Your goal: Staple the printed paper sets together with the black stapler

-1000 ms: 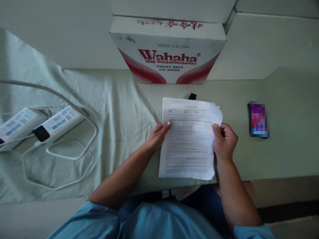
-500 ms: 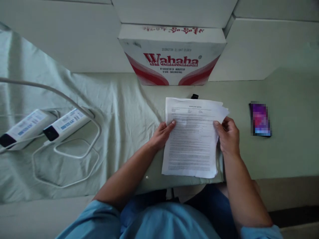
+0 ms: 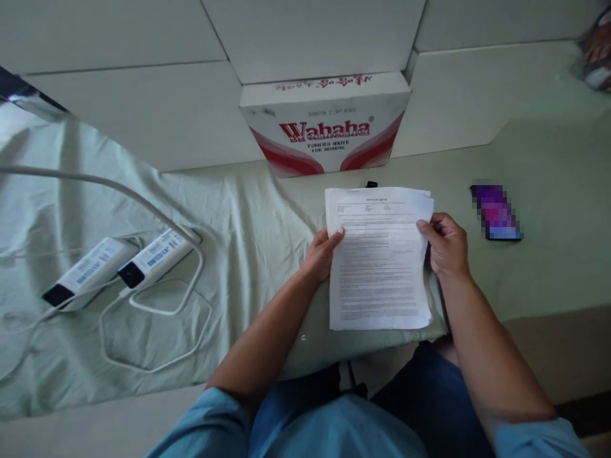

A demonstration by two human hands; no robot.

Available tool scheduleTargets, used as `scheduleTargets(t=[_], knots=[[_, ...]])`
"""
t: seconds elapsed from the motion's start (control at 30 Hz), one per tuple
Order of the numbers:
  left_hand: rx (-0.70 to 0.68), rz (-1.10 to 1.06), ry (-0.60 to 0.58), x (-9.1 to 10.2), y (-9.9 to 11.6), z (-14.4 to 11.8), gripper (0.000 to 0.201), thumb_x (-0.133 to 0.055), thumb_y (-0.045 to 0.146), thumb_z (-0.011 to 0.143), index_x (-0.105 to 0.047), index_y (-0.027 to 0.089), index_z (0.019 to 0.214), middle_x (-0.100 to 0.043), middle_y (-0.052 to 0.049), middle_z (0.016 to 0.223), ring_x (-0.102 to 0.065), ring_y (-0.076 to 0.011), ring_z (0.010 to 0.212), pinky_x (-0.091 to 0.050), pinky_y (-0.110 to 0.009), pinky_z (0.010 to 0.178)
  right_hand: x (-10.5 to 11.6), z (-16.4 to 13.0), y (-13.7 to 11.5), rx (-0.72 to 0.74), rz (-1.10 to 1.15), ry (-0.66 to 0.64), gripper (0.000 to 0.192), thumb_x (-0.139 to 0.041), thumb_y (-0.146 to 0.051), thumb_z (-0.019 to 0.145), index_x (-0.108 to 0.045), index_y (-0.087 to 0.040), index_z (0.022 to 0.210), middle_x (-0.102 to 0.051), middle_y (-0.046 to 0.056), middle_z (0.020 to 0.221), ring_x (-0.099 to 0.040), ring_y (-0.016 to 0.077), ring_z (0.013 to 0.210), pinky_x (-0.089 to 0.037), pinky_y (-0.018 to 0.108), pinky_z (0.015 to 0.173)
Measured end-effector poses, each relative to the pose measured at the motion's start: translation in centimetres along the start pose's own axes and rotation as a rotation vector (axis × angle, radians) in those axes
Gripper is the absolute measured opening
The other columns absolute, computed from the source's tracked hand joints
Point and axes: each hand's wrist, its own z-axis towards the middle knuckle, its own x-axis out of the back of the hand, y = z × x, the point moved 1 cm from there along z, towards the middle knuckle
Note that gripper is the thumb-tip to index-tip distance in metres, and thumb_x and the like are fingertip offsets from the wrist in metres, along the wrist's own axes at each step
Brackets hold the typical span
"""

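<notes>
While the left hand [image 3: 321, 254] and right hand [image 3: 446, 245] pinch opposite edges of a sheaf of papers [image 3: 380, 257] just before the water carton [image 3: 327, 124], squaring looks underway; aligning loose edges seems next.

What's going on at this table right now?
A person in a blue shirt holds a stack of printed papers by both side edges, left hand on one side, right hand on the other, its lower part resting on the green cloth. Behind it stands a Wahaha water box. A phone lies to the right, two power adapters with cables to the left.
</notes>
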Motion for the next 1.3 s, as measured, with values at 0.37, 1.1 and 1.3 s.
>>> scheduleTargets(t=[0.37,1.1,1.3], knots=[[-0.028,-0.059,0.008,0.4,0.1,0.9,0.055,-0.097,0.059,0.071,-0.080,0.016,0.101,-0.084,-0.008,0.091,-0.082,-0.0310,0.100,-0.065,-0.038,0.088,0.8,-0.5,0.2,0.016,-0.202,-0.005,0.031,-0.088,-0.048,0.074,-0.075,-0.021,0.083,-0.067,-0.003,0.071,-0.053,0.0129,0.064,-0.042,0.027,0.061],[0.054,-0.245,0.112,-0.1,0.1,1.4,0.043,-0.095,0.043,0.076,-0.078,0.016,0.103,-0.083,-0.006,0.089,-0.080,-0.0302,0.098,-0.063,-0.040,0.090,0.5,0.0,0.2,0.093,-0.194,0.119,0.039,-0.094,-0.051,0.073,-0.076,-0.020,0.090,-0.068,-0.003,0.076,-0.058,0.0141,0.067,-0.047,0.029,0.065],[0.063,-0.250,0.134,0.0,-0.5,1.4,0.052,-0.094,0.060,0.075,-0.079,0.015,0.096,-0.082,-0.010,0.087,-0.079,-0.0353,0.104,-0.062,-0.043,0.094,-0.2,-0.4,0.1,0.053,-0.189,0.099,0.039,-0.093,-0.051,0.072,-0.075,-0.021,0.089,-0.067,-0.003,0.076,-0.057,0.0132,0.065,-0.048,0.030,0.066]])
